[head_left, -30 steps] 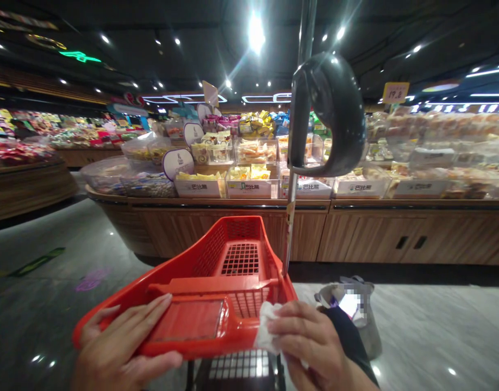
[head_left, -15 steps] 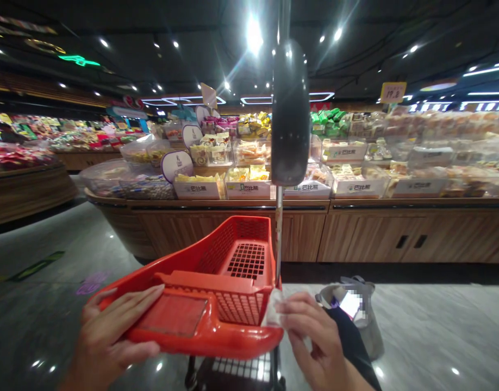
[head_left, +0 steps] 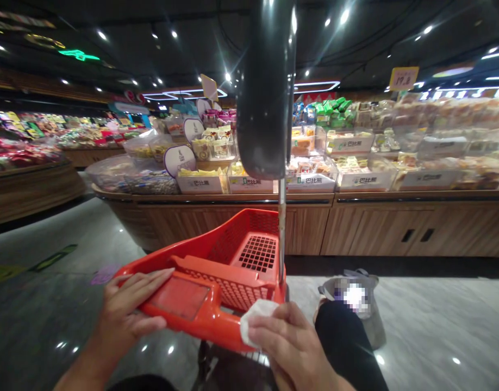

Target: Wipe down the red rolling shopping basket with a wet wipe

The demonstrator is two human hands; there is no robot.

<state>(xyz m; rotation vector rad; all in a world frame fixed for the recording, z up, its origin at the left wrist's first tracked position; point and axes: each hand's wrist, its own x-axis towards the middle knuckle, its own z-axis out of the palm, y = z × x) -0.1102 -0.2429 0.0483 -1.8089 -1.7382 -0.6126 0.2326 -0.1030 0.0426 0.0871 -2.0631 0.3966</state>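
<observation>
A red shopping cart with an empty basket stands in front of me, its handle running across the lower middle. My left hand is wrapped around the handle's left end, fingers on top and thumb on the near side. With my right hand I pinch a crumpled white wipe, either tissue or cloth, against the right part of the handle. Some of the wipe is covered by my fingers. A black rounded part on a metal pole rises over the cart's right side.
Beyond the cart is a wooden display counter with clear bins of packaged snacks. A grey bag sits on the floor at right, beside my dark-clothed leg. Another produce-like display curves along the left.
My right hand has slid the wipe leftward along the handle from its right corner. The cart has shifted slightly; my left hand stays on it. The black part appears further left.
</observation>
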